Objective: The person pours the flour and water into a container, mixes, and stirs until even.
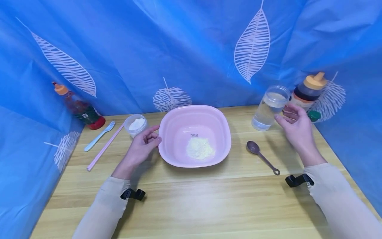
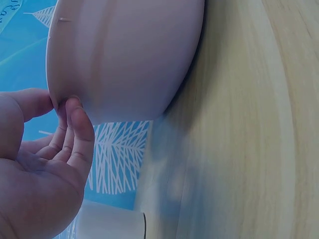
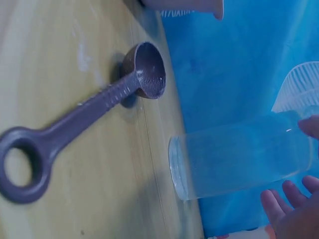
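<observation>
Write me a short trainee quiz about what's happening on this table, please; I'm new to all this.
1. Multiple choice: which thing does the left hand pinch?
A) blue fork
B) pink basin
C) tub of white powder

2. True or false: the brown measuring spoon lies on the wooden table, outside the pink basin.

3. Short answer: which hand is nearer the tall clear container?

Key:
1. B
2. True
3. The right hand
</observation>
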`<state>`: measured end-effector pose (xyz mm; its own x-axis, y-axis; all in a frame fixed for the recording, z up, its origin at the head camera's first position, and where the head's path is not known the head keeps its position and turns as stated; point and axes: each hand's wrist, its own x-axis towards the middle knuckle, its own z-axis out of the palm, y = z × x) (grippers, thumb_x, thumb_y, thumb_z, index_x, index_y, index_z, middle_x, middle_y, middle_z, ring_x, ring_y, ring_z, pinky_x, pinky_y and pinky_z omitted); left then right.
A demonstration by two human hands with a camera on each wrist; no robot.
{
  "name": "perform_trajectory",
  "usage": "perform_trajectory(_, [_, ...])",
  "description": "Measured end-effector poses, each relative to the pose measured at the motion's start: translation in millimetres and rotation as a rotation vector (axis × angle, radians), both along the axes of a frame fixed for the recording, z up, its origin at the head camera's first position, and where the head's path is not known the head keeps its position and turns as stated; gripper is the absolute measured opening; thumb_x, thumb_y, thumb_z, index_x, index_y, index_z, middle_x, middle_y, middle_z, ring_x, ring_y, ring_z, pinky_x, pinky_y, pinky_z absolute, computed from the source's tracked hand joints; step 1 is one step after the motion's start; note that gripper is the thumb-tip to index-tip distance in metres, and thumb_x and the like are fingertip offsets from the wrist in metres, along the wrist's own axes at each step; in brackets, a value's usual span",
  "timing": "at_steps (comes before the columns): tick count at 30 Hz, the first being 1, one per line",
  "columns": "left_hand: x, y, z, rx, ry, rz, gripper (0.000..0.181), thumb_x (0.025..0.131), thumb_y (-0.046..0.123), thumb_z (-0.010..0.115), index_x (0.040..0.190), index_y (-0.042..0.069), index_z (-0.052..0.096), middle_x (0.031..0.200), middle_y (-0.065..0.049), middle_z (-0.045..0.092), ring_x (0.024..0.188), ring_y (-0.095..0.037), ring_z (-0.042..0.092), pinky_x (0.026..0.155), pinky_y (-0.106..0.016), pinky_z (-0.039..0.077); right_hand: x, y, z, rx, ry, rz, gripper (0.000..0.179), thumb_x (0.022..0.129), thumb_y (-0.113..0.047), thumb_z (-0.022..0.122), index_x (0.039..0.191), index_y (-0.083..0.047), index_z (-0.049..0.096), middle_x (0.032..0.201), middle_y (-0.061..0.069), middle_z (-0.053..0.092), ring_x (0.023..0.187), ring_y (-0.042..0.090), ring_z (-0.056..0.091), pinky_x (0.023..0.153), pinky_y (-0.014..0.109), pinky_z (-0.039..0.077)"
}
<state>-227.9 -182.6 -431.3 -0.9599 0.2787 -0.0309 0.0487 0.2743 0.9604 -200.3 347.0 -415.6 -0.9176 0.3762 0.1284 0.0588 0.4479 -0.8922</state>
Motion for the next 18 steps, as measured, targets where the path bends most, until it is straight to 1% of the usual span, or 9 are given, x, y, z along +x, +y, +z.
perform_trajectory(2, [0.5,0.3,0.3,0.004,0.0,-0.001,0.057,0.106,0.005,0.064,0.159,-0.005,0.046,0.111,-0.019,0.068,0.087,-0.005,0.068,0.083,-0.023,0.062,-8.0,-1,-0.1,-0.014,-0.035,0.022,0.083,0.103,-0.032,0.074,0.169,-0.009,0.029,0.165,0.017,0.046,0.149,0.028,0.051,0.117,0.018,0.048])
perform_trajectory(3, [0.7,0.5,0.5,0.006,0.0,-0.002,0.057,0.106,0.005,0.063,0.159,-0.006,0.045,0.111,-0.019,0.068,0.087,-0.005,0.068,0.083,-0.023,0.062,-11.9,-1,0.1,-0.024,-0.051,0.031,0.087,0.102,-0.034,0.075,0.17,-0.01,0.025,0.169,0.019,0.041,0.153,0.033,0.047,0.123,0.025,0.045])
perform_trajectory(5, [1.1,0.6,0.8,0.01,0.0,-0.002,0.056,0.106,0.004,0.063,0.158,-0.006,0.045,0.111,-0.018,0.068,0.087,-0.005,0.068,0.084,-0.023,0.062,-19.3,-3,0.1,-0.044,-0.075,0.047,0.094,0.101,-0.039,0.076,0.172,-0.013,0.019,0.175,0.021,0.032,0.159,0.038,0.039,0.131,0.039,0.039])
perform_trajectory(6, [1.2,0.6,0.9,0.01,0.001,-0.002,0.056,0.106,0.004,0.063,0.158,-0.006,0.045,0.111,-0.017,0.068,0.087,-0.005,0.068,0.083,-0.022,0.062,-23.0,-3,-0.1,-0.054,-0.08,0.052,0.097,0.101,-0.04,0.076,0.172,-0.014,0.017,0.176,0.02,0.029,0.161,0.038,0.036,0.132,0.045,0.036])
perform_trajectory(8, [1.3,0.4,0.8,0.01,0.001,-0.001,0.056,0.106,0.004,0.063,0.158,-0.006,0.046,0.11,-0.016,0.068,0.087,-0.005,0.068,0.083,-0.022,0.062,-29.1,-4,-1.3,-0.058,-0.087,0.056,0.101,0.099,-0.043,0.078,0.173,-0.016,0.013,0.178,0.018,0.025,0.163,0.037,0.031,0.135,0.048,0.031])
perform_trajectory(14, [1.1,0.0,-0.4,0.007,-0.003,0.0,0.056,0.106,0.004,0.063,0.158,-0.005,0.046,0.109,-0.012,0.068,0.087,-0.006,0.067,0.083,-0.023,0.062,-42.3,-3,-9.3,-0.058,-0.106,0.076,0.11,0.096,-0.047,0.081,0.173,-0.021,0.006,0.181,0.015,0.019,0.168,0.034,0.019,0.139,0.051,0.016])
perform_trajectory(16, [1.1,0.1,-0.4,0.009,-0.005,0.001,0.056,0.106,0.004,0.064,0.158,-0.005,0.046,0.108,-0.012,0.067,0.087,-0.006,0.067,0.083,-0.023,0.062,-45.6,-3,-12.3,-0.054,-0.115,0.067,0.114,0.094,-0.05,0.082,0.174,-0.023,0.005,0.181,0.014,0.018,0.168,0.034,0.017,0.139,0.052,0.013])
perform_trajectory(18, [1.1,0.3,-0.2,0.011,-0.005,0.0,0.056,0.106,0.004,0.064,0.158,-0.005,0.046,0.109,-0.013,0.068,0.087,-0.006,0.067,0.083,-0.024,0.062,-48.8,-4,-14.6,-0.053,-0.117,0.048,0.116,0.092,-0.051,0.084,0.174,-0.027,0.006,0.181,0.012,0.019,0.168,0.033,0.018,0.139,0.052,0.012])
